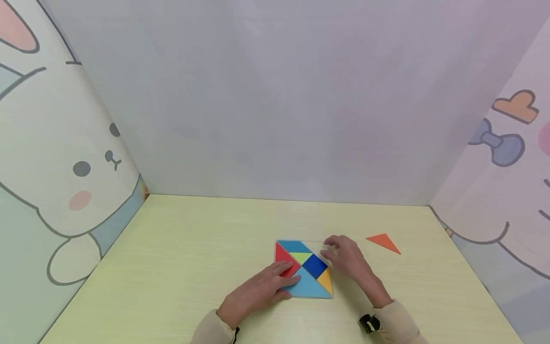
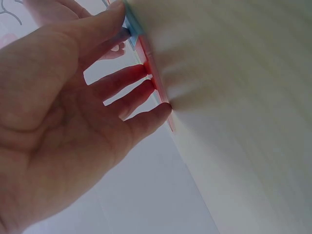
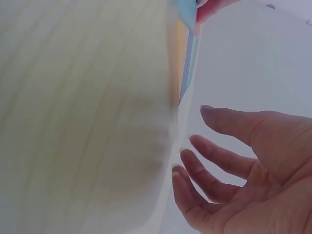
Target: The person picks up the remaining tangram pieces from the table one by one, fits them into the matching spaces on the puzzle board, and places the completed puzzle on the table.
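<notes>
Several tangram pieces lie edge to edge on the table: a red triangle (image 1: 281, 253), a light blue triangle (image 1: 310, 285), a blue parallelogram (image 1: 294, 246), a light green triangle (image 1: 302, 257), a dark blue square (image 1: 315, 266) and a yellow triangle (image 1: 327, 281). My left hand (image 1: 261, 289) rests its extended fingers on the red and light blue triangles. In the left wrist view, its fingertips (image 2: 163, 111) meet the red edge. Beside the dark blue square, my right hand (image 1: 347, 258) is loosely bent with nothing between its fingers. The right wrist view shows that hand (image 3: 248, 170) apart from the pieces.
An orange triangle (image 1: 384, 241) lies alone on the table, beyond my right hand to the right. The pale wooden table (image 1: 193, 248) ends at a plain back wall (image 1: 275, 105). Side panels with cartoon drawings stand left and right.
</notes>
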`<move>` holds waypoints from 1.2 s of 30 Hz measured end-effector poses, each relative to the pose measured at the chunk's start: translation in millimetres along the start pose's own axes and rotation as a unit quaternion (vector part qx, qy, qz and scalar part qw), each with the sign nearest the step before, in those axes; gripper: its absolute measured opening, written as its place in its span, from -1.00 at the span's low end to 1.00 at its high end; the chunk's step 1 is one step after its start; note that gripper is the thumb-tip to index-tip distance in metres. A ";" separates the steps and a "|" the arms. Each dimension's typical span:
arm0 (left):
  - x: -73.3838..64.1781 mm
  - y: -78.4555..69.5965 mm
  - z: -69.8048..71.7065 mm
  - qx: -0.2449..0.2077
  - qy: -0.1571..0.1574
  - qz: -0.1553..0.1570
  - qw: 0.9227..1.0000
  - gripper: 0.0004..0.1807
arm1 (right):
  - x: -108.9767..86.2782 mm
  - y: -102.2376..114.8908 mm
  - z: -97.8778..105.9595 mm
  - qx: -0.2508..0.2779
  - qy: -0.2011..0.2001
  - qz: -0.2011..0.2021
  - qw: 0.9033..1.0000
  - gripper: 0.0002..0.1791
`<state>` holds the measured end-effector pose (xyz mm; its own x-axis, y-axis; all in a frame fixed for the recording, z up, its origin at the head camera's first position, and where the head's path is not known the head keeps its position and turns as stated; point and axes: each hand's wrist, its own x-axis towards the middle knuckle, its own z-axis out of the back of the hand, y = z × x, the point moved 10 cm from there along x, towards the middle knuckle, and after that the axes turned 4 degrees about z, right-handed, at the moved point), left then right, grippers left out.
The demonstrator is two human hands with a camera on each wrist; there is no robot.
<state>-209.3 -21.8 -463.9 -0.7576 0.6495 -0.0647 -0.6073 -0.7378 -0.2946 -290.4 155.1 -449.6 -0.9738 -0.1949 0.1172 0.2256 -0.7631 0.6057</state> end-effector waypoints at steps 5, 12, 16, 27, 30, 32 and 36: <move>-0.9 0.3 0.3 -0.006 0.001 0.003 1.000 -0.42 | -1.4 -4.7 7.0 -0.008 -0.004 0.004 1.000 -0.72; -0.8 1.7 0.0 -0.018 0.005 0.010 1.000 -0.42 | -2.4 -13.7 16.4 -0.022 -0.017 0.005 1.000 -0.70; -0.9 0.8 0.9 -0.016 0.000 0.003 1.000 -0.42 | -2.8 -19.8 20.4 -0.030 -0.021 0.005 0.999 -0.67; -0.4 0.5 0.1 -0.015 -0.002 -0.002 1.000 -0.42 | -3.7 -34.9 37.1 -0.044 -0.033 0.021 0.998 -0.65; -0.4 0.4 0.4 -0.016 -0.002 -0.002 1.000 -0.42 | -4.2 -40.6 40.6 -0.046 -0.032 0.021 0.998 -0.64; -0.4 -0.1 0.9 -0.018 -0.003 -0.003 1.000 -0.42 | -4.3 -43.1 42.5 -0.048 -0.030 0.023 0.998 -0.62; -1.2 -0.7 1.9 -0.018 -0.002 -0.004 1.000 -0.42 | -4.3 -49.2 45.4 -0.046 -0.025 0.020 0.998 -0.61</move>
<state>-208.4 -22.4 -461.7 -0.7542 0.6541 -0.0578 -0.6042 -0.7258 -0.3288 -298.6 221.4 -444.1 -0.9638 -0.1961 0.1808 0.2632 -0.8095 0.5248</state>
